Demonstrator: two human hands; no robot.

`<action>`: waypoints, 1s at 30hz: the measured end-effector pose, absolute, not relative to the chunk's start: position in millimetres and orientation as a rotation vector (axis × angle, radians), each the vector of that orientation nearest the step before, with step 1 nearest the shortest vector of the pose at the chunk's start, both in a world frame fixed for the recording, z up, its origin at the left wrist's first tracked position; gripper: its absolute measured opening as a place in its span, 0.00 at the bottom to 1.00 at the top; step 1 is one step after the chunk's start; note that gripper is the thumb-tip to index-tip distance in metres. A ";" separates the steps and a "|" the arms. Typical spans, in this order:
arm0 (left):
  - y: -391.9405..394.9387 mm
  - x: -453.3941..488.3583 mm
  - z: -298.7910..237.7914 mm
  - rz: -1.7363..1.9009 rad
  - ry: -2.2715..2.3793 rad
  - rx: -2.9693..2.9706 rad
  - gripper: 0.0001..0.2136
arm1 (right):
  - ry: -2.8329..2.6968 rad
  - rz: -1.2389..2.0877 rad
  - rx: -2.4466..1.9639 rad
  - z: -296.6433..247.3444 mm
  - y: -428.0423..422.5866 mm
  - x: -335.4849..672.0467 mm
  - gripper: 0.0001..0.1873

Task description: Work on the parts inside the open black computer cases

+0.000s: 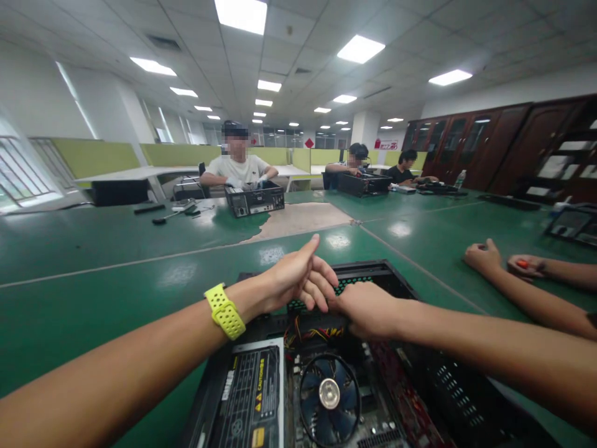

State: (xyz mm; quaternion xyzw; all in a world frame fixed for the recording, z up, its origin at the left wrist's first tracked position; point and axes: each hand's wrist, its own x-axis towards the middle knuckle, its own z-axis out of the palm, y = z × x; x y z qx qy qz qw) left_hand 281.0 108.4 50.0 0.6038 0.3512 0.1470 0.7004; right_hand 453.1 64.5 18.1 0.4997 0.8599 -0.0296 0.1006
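Note:
An opened black computer case (402, 287) lies on the table before me. Over its far part, my left hand (301, 280) is held with thumb raised and fingers loosely stretched out, holding nothing. My right hand (370, 309) is closed beside the left fingertips; its fingers curl down out of sight, and anything in them is hidden. Red, yellow and black wires (319, 333) run below the hands. Nearer me are a round cooling fan (329, 394), a labelled power supply (252, 398) on the left and a reddish circuit board (408, 392) on the right.
Another person's hands (485, 256) rest on the green table (140, 261) at right, one with something orange. Across the table a person works in another computer case (256, 200); two more people sit farther right. A screwdriver (161, 220) and loose parts lie at left.

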 end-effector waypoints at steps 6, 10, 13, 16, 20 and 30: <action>105.8 264.5 53.8 0.471 1.081 1.809 0.32 | 2.512 -0.515 1.649 -33.2 67.7 438.9 0.11; 95.2 272.0 49.9 0.107 1.319 2.609 0.22 | 2.599 -0.664 1.511 -37.5 77.3 445.4 0.10; 100.6 288.4 42.2 -0.339 1.166 2.289 0.16 | 2.600 -0.972 1.386 -33.6 91.4 455.8 0.10; 116.1 296.0 41.6 -0.219 0.993 1.900 0.20 | 2.487 -1.235 1.420 -31.8 100.2 470.8 0.14; 127.5 282.2 56.3 0.050 0.783 1.513 0.31 | 2.384 -1.459 1.453 -30.0 95.4 485.3 0.13; 118.1 267.0 66.6 0.109 0.715 1.299 0.34 | 2.052 -1.871 1.473 -29.6 88.6 484.4 0.06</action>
